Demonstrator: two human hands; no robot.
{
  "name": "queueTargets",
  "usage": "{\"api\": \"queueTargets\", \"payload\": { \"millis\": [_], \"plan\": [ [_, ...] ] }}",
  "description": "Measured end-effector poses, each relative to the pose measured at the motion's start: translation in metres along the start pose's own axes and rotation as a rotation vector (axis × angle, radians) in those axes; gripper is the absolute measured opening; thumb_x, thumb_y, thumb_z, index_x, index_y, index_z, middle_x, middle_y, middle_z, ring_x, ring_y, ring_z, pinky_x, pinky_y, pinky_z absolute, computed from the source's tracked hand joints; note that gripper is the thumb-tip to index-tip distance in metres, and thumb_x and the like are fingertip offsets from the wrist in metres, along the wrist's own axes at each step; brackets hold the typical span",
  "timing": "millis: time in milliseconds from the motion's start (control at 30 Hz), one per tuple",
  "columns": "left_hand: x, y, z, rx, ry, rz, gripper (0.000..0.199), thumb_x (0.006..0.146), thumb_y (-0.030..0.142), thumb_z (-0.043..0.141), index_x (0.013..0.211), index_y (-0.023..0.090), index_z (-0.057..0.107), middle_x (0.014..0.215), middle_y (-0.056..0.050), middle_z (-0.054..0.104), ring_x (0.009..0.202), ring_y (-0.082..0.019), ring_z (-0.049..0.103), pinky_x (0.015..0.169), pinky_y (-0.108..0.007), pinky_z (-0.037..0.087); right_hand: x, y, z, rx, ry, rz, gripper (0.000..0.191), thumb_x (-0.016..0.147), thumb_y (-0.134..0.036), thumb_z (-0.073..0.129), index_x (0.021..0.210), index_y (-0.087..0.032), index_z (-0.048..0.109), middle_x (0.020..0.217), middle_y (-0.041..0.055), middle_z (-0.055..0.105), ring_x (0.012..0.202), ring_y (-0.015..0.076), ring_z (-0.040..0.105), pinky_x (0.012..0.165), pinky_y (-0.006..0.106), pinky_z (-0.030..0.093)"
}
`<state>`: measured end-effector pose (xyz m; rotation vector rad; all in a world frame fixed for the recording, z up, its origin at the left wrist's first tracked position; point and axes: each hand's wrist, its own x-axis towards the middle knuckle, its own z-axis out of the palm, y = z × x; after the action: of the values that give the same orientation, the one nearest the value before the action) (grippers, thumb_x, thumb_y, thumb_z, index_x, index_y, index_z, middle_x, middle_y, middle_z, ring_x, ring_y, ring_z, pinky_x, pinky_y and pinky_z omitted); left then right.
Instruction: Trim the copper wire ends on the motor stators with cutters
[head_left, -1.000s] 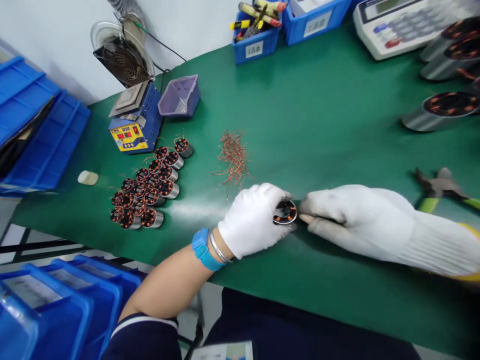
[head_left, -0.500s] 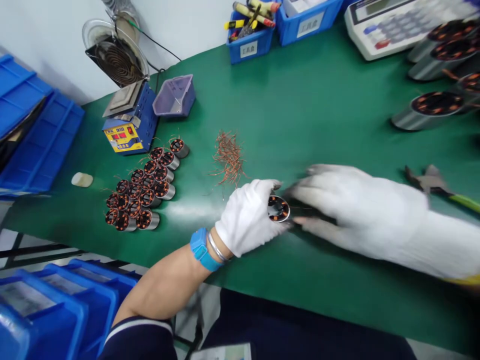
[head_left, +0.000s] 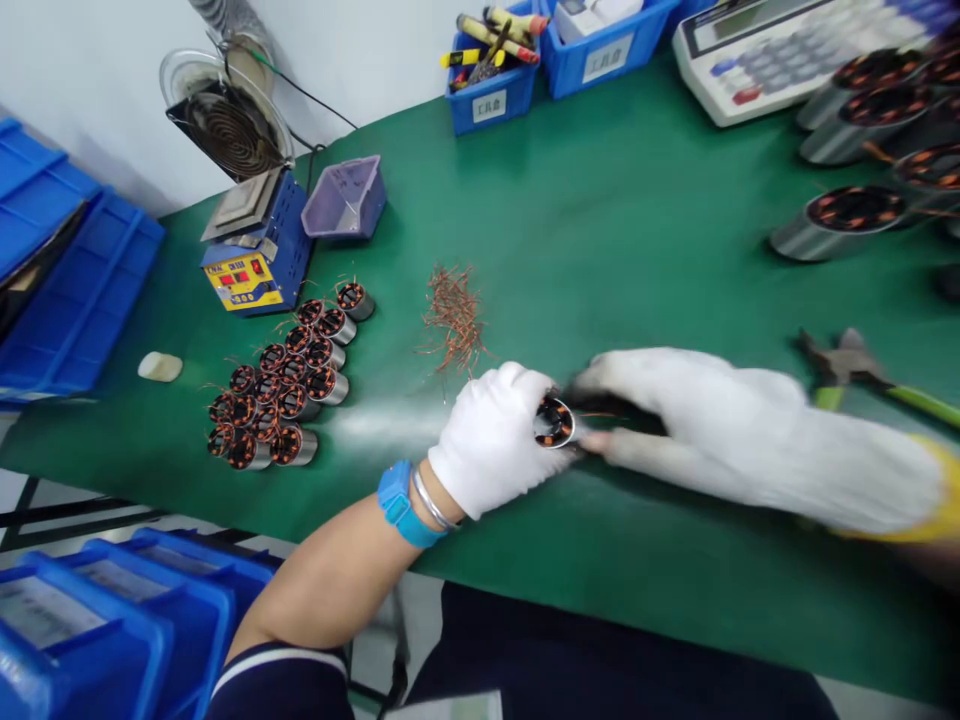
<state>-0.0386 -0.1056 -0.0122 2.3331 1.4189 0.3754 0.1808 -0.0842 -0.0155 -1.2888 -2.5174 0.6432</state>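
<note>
My left hand (head_left: 499, 437), in a white glove, is closed around a small motor stator (head_left: 556, 424): a silver metal cylinder with a black core and orange copper windings. The stator's open end faces up and to the right. My right hand (head_left: 675, 420), also gloved and smeared by motion, is just right of the stator. Its thumb and fingertips are by the stator's rim, with a thin copper wire (head_left: 600, 413) between them. Whether they pinch the wire is too blurred to tell. Cutting pliers (head_left: 851, 362) with green handles lie beyond my right wrist.
Clipped copper wire ends (head_left: 454, 318) form a pile on the green table (head_left: 637, 250). Several stators (head_left: 289, 385) stand grouped at left, near a blue solder pot (head_left: 259, 255) and purple bin (head_left: 345, 198). Larger stators (head_left: 836, 225) and a calculator-like device (head_left: 780, 60) are at right.
My right hand has shifted slightly beside the stator, its fingers and thumb staying near the rim. My left hand keeps its hold. The whole view has moved a little.
</note>
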Motion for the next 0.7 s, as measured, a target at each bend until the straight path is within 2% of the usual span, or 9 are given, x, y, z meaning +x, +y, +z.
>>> {"api": "queueTargets", "payload": {
  "millis": [100,233,267,333,400,433,500,600,700],
  "plan": [
    [-0.002,0.001,0.001,-0.121,0.016,-0.013,0.037,0.075,0.043,0.075,0.097,0.017,0.062,0.097,-0.009,0.064,0.091,-0.026,0.064,0.081,-0.041,0.053,0.006,-0.011,0.015,0.183,-0.042,-0.124,0.046,0.098,-0.046,0.033,0.074,-0.019,0.061,0.077,0.0071,0.065,0.069,0.0163,0.058,0.065,0.031,0.045],
    [-0.006,0.005,-0.005,-0.570,0.078,-0.203,0.067,0.060,0.052,0.084,0.113,0.021,0.056,0.105,-0.007,0.067,0.088,-0.022,0.066,0.079,-0.037,0.055,0.001,-0.016,0.000,0.331,-0.034,-0.145,0.041,0.099,-0.042,0.038,0.077,-0.018,0.063,0.085,0.0077,0.068,0.078,0.0167,0.062,0.070,0.030,0.048],
    [-0.007,0.005,-0.009,-0.738,0.010,-0.288,0.072,0.064,0.060,0.080,0.117,0.021,0.053,0.106,-0.008,0.068,0.082,-0.020,0.067,0.072,-0.034,0.056,-0.001,-0.018,-0.006,0.360,-0.019,-0.159,0.041,0.099,-0.041,0.038,0.077,-0.018,0.063,0.085,0.0076,0.068,0.079,0.0165,0.062,0.071,0.030,0.049],
    [-0.007,0.005,-0.018,-1.058,-0.300,-0.417,0.068,0.078,0.071,0.061,0.118,0.017,0.053,0.097,-0.010,0.070,0.061,-0.016,0.065,0.052,-0.028,0.051,-0.005,-0.021,-0.015,0.414,0.000,-0.170,0.042,0.099,-0.042,0.039,0.074,-0.017,0.061,0.080,0.0064,0.065,0.075,0.0148,0.060,0.070,0.028,0.047],
    [-0.008,0.006,-0.025,-1.248,-0.476,-0.457,0.060,0.084,0.066,0.059,0.115,0.015,0.055,0.093,-0.010,0.070,0.053,-0.014,0.063,0.044,-0.024,0.046,-0.007,-0.020,-0.016,0.484,-0.033,-0.114,0.045,0.098,-0.046,0.042,0.067,-0.017,0.054,0.068,0.0031,0.057,0.064,0.0117,0.051,0.060,0.026,0.041],
    [-0.009,0.007,-0.028,-1.306,-0.416,-0.434,0.055,0.081,0.059,0.068,0.113,0.016,0.057,0.098,-0.010,0.071,0.060,-0.015,0.067,0.050,-0.025,0.051,-0.007,-0.018,-0.015,0.541,-0.072,-0.060,0.046,0.097,-0.050,0.044,0.066,-0.017,0.052,0.063,0.0014,0.053,0.059,0.0104,0.046,0.055,0.025,0.037],
    [-0.013,0.010,-0.030,-1.383,-0.124,-0.301,0.043,0.073,0.047,0.081,0.100,0.018,0.063,0.114,-0.010,0.069,0.090,-0.020,0.071,0.076,-0.031,0.059,-0.008,-0.015,-0.009,0.690,-0.151,0.048,0.049,0.094,-0.057,0.047,0.067,-0.017,0.051,0.060,-0.0004,0.048,0.054,0.0091,0.040,0.050,0.025,0.031],
    [-0.020,0.014,-0.027,-1.381,0.213,-0.054,0.038,0.081,0.047,0.075,0.066,0.016,0.059,0.122,-0.009,0.068,0.108,-0.023,0.068,0.098,-0.037,0.055,-0.009,-0.015,-0.003,0.830,-0.210,0.016,0.053,0.094,-0.063,0.044,0.072,-0.016,0.055,0.064,0.0014,0.053,0.056,0.0102,0.043,0.049,0.025,0.032],
    [-0.020,0.014,-0.023,-1.227,0.197,-0.108,0.024,0.083,0.039,0.073,0.078,0.018,0.064,0.114,-0.008,0.070,0.093,-0.020,0.070,0.086,-0.035,0.059,-0.011,-0.024,-0.005,0.704,-0.200,-0.132,0.048,0.097,-0.053,0.039,0.070,-0.017,0.054,0.064,0.0024,0.054,0.057,0.0109,0.045,0.052,0.026,0.035]
  ]
}}
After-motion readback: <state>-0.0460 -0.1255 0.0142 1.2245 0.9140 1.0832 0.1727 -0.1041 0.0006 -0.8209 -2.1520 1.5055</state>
